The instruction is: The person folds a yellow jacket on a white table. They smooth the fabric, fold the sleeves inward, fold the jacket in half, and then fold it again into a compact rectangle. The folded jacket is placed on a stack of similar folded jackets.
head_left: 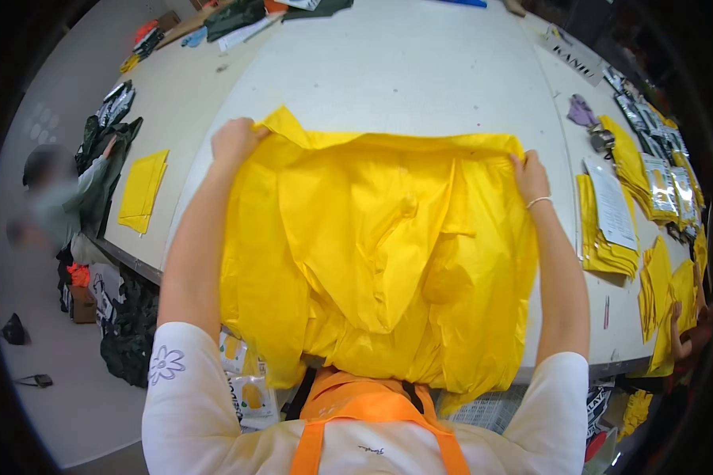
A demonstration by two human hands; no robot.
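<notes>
Left hand (236, 144) grips one top corner of the yellow garment (356, 229), right hand (531, 176) the other; wide spacing probably tensions the edge. Garment's top is over the table (420, 71); lower part hangs toward the apron (364, 405), likely letting weight straighten it.

Thin, smooth, plastic-like, softly glossy along creases: wide draped yellow garment (376, 245). Smooth, hard-looking, low shine: broad white tabletop (404, 79). Matt cloth: white short-sleeved shirt (190, 408). Smooth fabric look, faint sheen: orange strapped apron (364, 408). Flat matt paper: white rectangular sheet (610, 202). Glossy clear plastic: slim rectangular packets (659, 186). Crumpled matt cloth: small purple bundle (582, 111). Shiny, metal-looking: small round grey object (602, 141). Dull cardboard: square-sided brown box (83, 305).
</notes>
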